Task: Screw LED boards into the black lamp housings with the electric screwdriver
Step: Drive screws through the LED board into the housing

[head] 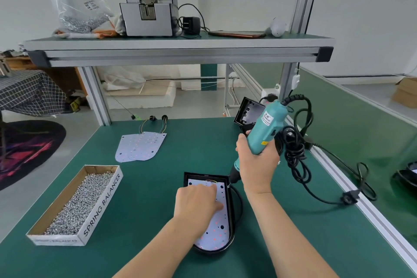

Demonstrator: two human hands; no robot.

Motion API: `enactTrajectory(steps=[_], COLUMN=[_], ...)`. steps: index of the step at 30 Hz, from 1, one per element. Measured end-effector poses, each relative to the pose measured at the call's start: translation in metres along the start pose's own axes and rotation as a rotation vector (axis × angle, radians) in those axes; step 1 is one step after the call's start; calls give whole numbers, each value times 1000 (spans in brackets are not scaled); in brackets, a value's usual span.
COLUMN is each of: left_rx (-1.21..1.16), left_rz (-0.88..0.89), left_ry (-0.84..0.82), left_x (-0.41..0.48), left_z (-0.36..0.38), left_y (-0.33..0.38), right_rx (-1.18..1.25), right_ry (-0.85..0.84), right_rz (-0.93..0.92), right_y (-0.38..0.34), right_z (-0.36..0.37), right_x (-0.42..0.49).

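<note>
A black lamp housing [232, 210] lies on the green bench in front of me with a white LED board [216, 230] inside it. My left hand [196, 203] rests on the board's upper half, fingers pressing down on it. My right hand [257, 169] grips the teal electric screwdriver [264, 128], held tilted, its black tip just above the housing's top right corner. Two spare LED boards [138, 146] with wires lie further back on the left.
A cardboard box of screws [76, 207] sits at the left. Another black housing [247, 111] stands behind the screwdriver. The screwdriver's black cable [300, 160] coils to the right. An upper shelf carries a grey screw feeder [147, 7] and a bag of screws [83, 7].
</note>
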State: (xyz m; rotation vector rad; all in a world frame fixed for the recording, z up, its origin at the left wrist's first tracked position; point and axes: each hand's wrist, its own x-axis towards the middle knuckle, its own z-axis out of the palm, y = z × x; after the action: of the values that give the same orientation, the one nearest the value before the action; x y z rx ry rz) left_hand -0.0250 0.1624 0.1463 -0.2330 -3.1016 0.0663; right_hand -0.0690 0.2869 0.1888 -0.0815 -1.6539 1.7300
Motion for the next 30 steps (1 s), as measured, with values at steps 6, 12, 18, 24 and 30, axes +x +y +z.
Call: enactTrajectory(steps=[6, 12, 18, 24, 30], left_rx=[4, -4, -12, -16, -18], left_rz=[27, 17, 21, 30, 38], left_ry=[9, -2, -2, -2, 6], left_x=[2, 3, 3, 3, 3], left_z=[5, 3, 2, 4, 6], left_y=[-2, -3, -3, -3, -4], right_rx=[-27, -38, -54, -82, -79], right_ry=[-18, -29, -51, -72, -75], right_rz=[15, 21, 16, -7, 5], right_y=[14, 20, 22, 23, 26], right_z=[6, 10, 12, 15, 18], right_x=[-5, -6, -8, -7, -6])
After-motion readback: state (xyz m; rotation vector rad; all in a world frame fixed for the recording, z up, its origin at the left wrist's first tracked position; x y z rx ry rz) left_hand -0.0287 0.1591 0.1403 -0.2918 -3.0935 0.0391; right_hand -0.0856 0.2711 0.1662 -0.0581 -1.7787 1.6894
